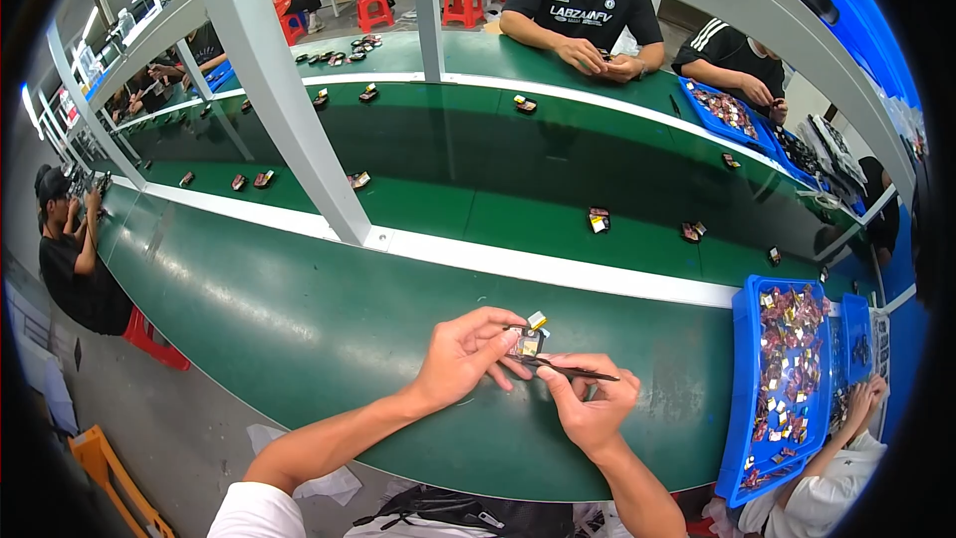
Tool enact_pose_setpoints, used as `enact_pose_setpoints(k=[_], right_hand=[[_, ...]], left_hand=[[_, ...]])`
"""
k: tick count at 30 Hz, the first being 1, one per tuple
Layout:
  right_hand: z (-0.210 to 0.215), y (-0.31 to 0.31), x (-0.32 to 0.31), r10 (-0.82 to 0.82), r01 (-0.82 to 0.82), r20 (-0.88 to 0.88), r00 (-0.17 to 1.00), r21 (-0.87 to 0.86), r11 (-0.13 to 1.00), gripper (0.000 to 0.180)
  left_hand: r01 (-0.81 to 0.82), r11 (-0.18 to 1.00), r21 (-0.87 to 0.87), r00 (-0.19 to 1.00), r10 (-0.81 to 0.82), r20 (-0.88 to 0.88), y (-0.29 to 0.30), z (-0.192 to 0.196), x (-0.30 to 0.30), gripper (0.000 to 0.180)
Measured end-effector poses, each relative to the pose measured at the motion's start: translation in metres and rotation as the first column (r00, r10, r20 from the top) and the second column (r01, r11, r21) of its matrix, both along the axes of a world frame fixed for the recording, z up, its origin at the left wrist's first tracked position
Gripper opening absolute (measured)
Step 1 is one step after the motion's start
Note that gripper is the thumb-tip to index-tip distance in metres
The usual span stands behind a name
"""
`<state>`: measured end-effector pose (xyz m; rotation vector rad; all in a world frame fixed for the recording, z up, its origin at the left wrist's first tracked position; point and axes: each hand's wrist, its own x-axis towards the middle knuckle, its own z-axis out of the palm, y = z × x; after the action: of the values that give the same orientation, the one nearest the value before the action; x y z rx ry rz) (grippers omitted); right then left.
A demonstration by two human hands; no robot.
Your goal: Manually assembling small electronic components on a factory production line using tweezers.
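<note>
Left hand pinches a small electronic part; right hand grips tweezers against it. A slip could drop it onto the green surface.

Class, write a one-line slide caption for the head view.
Left hand holds a small part; right hand applies tweezers.

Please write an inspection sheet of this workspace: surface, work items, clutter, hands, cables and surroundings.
Surface: green bench beside a green conveyor belt.
Work items: small part with a yellow tab, held between both hands; dark tweezers.
Clutter: blue tray of small parts at the right; loose small pieces on the belt.
Hands: left hand pinches the part; right hand grips the tweezers at the part.
Cables: nothing seen.
Surroundings: grey frame post; other people seated along the line; red stools.
</note>
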<state>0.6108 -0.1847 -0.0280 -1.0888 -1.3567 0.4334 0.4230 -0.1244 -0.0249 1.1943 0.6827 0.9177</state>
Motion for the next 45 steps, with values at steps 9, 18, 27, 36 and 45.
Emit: enact_pose_setpoints(k=[9, 18, 27, 36, 45], right_hand=[[-0.001, 0.002, 0.002, 0.054, -0.063, 0.118, 0.992, 0.074, 0.995, 0.014], [-0.004, 0.002, 0.002, 0.046, -0.093, 0.241, 0.970, 0.187, 0.978, 0.017], [-0.005, 0.000, 0.000, -0.015, -0.071, 0.340, 0.940, 0.240, 0.968, 0.019], [-0.010, 0.005, -0.002, -0.034, -0.085, 0.388, 0.921, 0.284, 0.955, 0.017], [-0.003, 0.018, 0.012, -0.089, 0.022, 0.195, 0.977, 0.323, 0.946, 0.020]], left_hand=[[0.019, 1.000, 0.019, 1.000, -0.018, -0.016, 0.000, -0.001, 0.001, 0.027], [0.038, 0.995, -0.087, 0.999, -0.036, 0.030, 0.002, -0.002, 0.000, 0.027], [-0.002, 1.000, -0.011, 0.995, 0.001, -0.098, -0.003, -0.002, 0.007, 0.028], [-0.087, 0.996, -0.034, 0.984, 0.081, -0.156, -0.001, -0.004, 0.011, 0.017], [-0.441, 0.869, 0.225, 0.836, 0.489, -0.249, 0.134, 0.007, -0.006, 0.015]])
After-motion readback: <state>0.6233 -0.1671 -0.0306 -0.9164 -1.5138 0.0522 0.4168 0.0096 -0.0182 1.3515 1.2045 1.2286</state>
